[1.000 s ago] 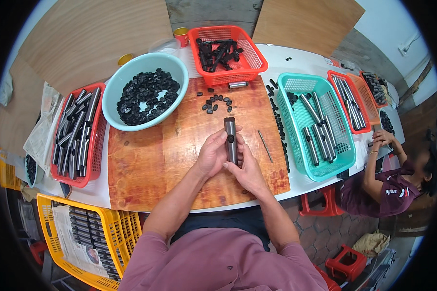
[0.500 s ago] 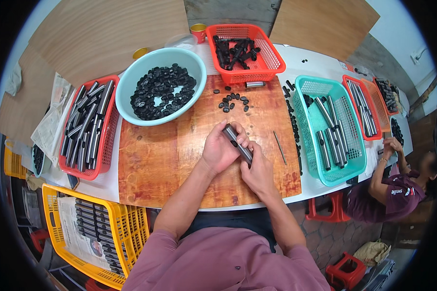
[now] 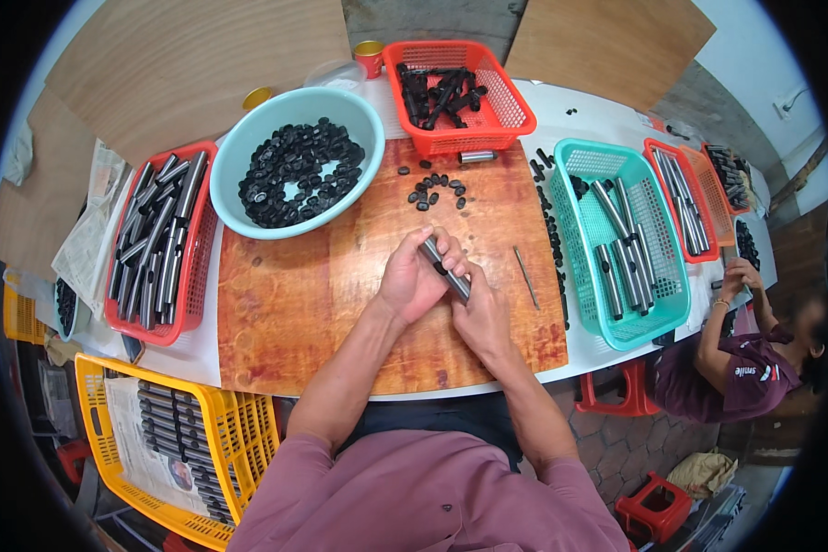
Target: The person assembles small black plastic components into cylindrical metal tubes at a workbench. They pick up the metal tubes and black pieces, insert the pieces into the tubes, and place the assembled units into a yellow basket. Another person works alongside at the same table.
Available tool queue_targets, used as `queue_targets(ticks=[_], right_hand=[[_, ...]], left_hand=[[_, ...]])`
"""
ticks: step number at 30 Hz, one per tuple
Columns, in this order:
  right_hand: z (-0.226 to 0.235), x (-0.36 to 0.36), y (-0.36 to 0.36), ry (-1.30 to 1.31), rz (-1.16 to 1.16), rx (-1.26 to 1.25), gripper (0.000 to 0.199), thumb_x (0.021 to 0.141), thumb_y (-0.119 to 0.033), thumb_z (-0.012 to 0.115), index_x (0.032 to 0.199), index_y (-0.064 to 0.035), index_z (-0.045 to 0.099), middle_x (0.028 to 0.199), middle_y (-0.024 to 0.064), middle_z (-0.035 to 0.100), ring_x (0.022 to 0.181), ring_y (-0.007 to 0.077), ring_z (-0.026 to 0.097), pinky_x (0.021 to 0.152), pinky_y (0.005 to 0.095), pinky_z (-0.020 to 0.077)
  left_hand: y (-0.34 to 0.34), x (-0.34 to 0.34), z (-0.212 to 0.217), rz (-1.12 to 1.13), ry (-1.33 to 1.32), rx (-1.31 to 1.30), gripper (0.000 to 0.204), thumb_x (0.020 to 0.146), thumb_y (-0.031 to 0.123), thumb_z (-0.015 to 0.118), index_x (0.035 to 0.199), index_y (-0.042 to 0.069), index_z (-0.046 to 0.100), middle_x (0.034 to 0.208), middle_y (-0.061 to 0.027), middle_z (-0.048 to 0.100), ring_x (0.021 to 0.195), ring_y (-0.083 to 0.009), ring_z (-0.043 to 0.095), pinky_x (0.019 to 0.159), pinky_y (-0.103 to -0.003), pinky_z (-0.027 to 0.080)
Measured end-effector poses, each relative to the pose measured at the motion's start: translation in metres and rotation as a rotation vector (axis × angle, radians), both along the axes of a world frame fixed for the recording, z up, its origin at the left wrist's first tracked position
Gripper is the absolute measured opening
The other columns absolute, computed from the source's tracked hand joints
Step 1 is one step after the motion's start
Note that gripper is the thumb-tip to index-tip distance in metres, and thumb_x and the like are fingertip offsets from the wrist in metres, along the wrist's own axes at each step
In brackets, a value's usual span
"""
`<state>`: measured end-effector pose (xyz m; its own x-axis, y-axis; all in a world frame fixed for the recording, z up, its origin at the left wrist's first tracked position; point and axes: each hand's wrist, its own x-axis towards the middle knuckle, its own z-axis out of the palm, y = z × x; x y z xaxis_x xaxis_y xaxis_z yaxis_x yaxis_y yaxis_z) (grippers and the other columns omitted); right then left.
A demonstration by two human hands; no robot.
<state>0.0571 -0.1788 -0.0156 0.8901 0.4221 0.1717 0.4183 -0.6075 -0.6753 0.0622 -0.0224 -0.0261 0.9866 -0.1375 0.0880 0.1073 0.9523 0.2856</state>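
Observation:
Over the wooden board, both my hands are closed on a short metal tube with a dark oval spot on its side. My left hand cradles the tube's far part from the left, its thumb and fingers around it. My right hand grips the near end, with fingertips reaching over the tube's side. Just beyond my hands, small black oval plugs lie loosely scattered on the board. A thin metal rod rests right of my right hand. Another short tube lies at the board's far edge.
A light blue basin of black plugs stands far left. Red baskets hold tubes and black parts. Right is a teal basket with tubes; front left, a yellow crate. A co-worker sits at right.
The tube has turned slightly in my hands, and its side now looks brighter. My fingers have shifted a little on it. The whole view has moved slightly.

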Motion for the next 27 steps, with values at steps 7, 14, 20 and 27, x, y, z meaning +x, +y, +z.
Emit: queue_targets(ticks=[7,14,20,27], right_hand=[[0.005,0.017,0.011,0.283,-0.049,0.145,0.042,0.088,-0.012,0.064,0.125,0.0004,0.049,0.085,0.0323,0.067,0.085,0.0511,0.066,0.073,0.0568,0.0517],[0.028,0.068,0.001,0.435,-0.021,0.403,0.039,0.086,-0.017,0.076,0.117,0.0040,0.067,0.097,0.0127,0.071,0.079,0.0178,0.069,0.070,0.0335,0.0548],[0.008,0.131,0.030,-0.090,-0.050,-0.002,0.031,0.083,-0.014,0.076,0.109,-0.0010,0.066,0.100,0.0170,0.068,0.091,0.0320,0.069,0.078,0.0430,0.0542],[-0.024,0.139,0.041,-0.278,-0.008,-0.016,0.013,0.086,-0.008,0.071,0.097,-0.0022,0.067,0.097,0.0178,0.067,0.089,0.0398,0.067,0.077,0.0483,0.0541]], left_hand=[[-0.007,0.001,0.000,0.145,0.114,0.163,0.044,0.108,0.043,0.045,0.125,0.003,0.052,0.105,-0.0157,0.062,0.099,-0.0295,0.062,0.097,-0.044,0.050],[0.019,0.005,0.002,0.217,0.310,0.238,0.043,0.108,0.038,0.045,0.133,0.004,0.051,0.092,-0.0066,0.061,0.078,-0.0199,0.061,0.075,-0.037,0.054],[0.025,0.011,-0.007,0.184,0.332,0.165,0.042,0.109,0.035,0.038,0.135,0.004,0.051,0.096,-0.0088,0.060,0.084,-0.0215,0.061,0.078,-0.038,0.053],[0.028,0.015,-0.017,0.195,0.294,0.179,0.039,0.108,0.030,0.039,0.135,0.006,0.051,0.107,-0.0133,0.063,0.092,-0.0251,0.063,0.085,-0.040,0.054]])
